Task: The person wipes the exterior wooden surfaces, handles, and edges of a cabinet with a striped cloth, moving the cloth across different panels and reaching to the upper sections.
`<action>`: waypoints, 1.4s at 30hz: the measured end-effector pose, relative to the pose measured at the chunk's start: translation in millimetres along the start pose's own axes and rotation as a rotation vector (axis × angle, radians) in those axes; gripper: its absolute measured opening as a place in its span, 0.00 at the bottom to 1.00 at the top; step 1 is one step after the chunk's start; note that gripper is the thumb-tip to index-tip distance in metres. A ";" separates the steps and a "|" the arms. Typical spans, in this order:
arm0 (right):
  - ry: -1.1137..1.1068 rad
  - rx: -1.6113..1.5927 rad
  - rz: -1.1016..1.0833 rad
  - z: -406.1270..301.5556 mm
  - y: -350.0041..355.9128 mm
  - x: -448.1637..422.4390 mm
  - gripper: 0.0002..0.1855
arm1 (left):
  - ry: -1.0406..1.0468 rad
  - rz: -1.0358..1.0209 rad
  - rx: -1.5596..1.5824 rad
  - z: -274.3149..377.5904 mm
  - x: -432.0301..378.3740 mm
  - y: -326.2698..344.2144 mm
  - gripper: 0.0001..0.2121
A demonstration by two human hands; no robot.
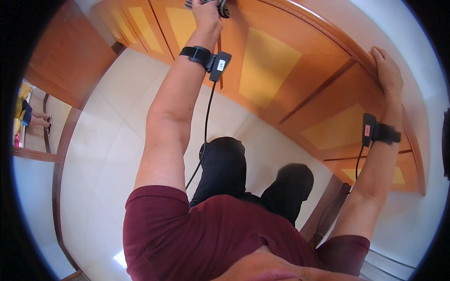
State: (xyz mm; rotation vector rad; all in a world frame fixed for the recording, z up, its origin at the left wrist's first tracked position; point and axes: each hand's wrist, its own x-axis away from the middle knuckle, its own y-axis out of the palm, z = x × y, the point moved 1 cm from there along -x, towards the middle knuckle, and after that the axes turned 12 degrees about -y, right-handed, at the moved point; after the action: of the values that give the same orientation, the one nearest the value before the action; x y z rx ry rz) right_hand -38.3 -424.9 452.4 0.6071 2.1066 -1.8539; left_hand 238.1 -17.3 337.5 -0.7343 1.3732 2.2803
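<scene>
At the top edge of the view, my left hand is closed on a grey-and-black striped cloth. The frame cuts off part of both, beside the orange wooden cabinet front. Over to the right, my right hand lies on the cabinet's raised wooden top edge, where it meets a pale surface. I see no object in the right hand. Its thumb is hidden, and whether its fingers grip the edge is unclear. Yellow panels are set in the cabinet doors.
Pale floor tiles spread beneath my black-trousered legs. Black sensor units on straps sit on my left wrist and right wrist, with cables trailing down. A brown wooden door stands at left; another person's legs show through an opening.
</scene>
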 end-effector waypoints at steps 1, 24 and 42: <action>0.035 0.079 -0.033 14.9 -0.6 6.2 0.25 | -0.025 -0.012 0.041 -21.6 9.8 28.8 0.08; 0.031 0.086 0.027 30.4 4.5 4.8 0.30 | -0.207 -0.069 -1.485 -25.6 -111.3 92.9 0.21; -0.726 -0.062 0.294 -200.7 91.9 -55.0 0.21 | -0.203 -0.544 -1.965 -56.0 -113.7 53.1 0.23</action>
State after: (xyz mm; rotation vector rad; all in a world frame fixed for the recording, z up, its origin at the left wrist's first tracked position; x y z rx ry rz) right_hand 68.2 -225.6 426.7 0.1639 1.4962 -1.5231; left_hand 311.7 -97.1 421.7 -0.9786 -1.4284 2.3537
